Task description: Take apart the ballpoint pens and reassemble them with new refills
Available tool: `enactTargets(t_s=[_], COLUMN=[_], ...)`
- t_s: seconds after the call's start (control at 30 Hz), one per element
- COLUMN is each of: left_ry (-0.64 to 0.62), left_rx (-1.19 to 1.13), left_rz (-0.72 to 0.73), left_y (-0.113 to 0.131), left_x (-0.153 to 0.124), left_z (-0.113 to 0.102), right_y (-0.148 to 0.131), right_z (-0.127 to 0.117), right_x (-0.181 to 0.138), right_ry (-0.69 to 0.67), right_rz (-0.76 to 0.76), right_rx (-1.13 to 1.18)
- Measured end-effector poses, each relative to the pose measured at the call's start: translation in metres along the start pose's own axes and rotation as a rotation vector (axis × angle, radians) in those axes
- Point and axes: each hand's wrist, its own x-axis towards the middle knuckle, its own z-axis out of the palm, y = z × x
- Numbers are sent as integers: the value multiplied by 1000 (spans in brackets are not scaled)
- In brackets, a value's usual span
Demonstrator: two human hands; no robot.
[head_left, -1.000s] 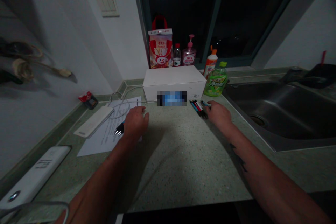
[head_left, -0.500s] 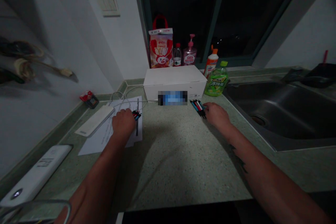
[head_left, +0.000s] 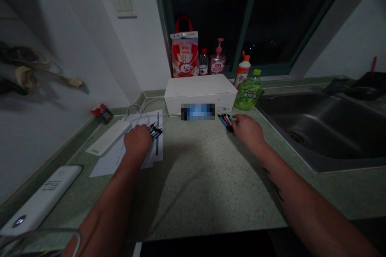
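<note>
Speckled green countertop [head_left: 205, 176] is sitting under dim light, and detail is poor throughout.

Left hand [head_left: 138, 142], centre-left of frame, is showing its back to the camera, so palm and fingers are hidden. Only the ends of the pen bundle [head_left: 155, 131] are sticking out past the knuckles. Pen count is not readable; red, blue and black parts are showing. The hand is curling closed around the bundle, whose rear part is lying inside the fist. The bundle's long axis is running lower left to upper right, exposed ends pointing toward the white box [head_left: 200, 90] at centre. The fist is resting over the paper sheets [head_left: 111, 162].

Right hand [head_left: 247, 130], right of centre, is lying knuckles-up on the counter, fingertips reaching the loose pens [head_left: 226, 121] from their lower-right side. The fingers are covering the near ends of those pens, so I cannot tell whether they are pinching any or merely touching. The loose pens are lying flat, side by side, just in front of the box's right corner. Their long axis is running upper left to lower right, far ends pointing at the box.

Green bottle [head_left: 249, 93] is standing just above the right hand. Sink [head_left: 331, 120] is filling the right of frame, its far side cut off. The box label is blurred out.
</note>
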Motion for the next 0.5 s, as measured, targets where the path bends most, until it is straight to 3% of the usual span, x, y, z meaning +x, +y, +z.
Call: enactTargets(t_s=[0.1, 0.17, 0.23, 0.3, 0.4, 0.5], left_ry=[125, 204, 155, 77, 47, 36], left_rx=[-76, -210, -391, -508, -646, -731], left_rz=[85, 228, 457, 595, 657, 647], left_y=[9, 25, 45, 65, 85, 89], left_x=[-4, -12, -23, -36, -49, -52], left_z=[-3, -2, 4, 12, 23, 27], right_y=[-12, -25, -38, -48, -53, -48], right_z=[-1, 2, 6, 10, 14, 13], right_x=[-6, -14, -24, -33, -37, -33], right_ry=[47, 50, 18, -68, -171, -200], right_rz=[-128, -278, -438, -602, -685, -687], right_rx=[99, 200, 308, 376, 382, 432])
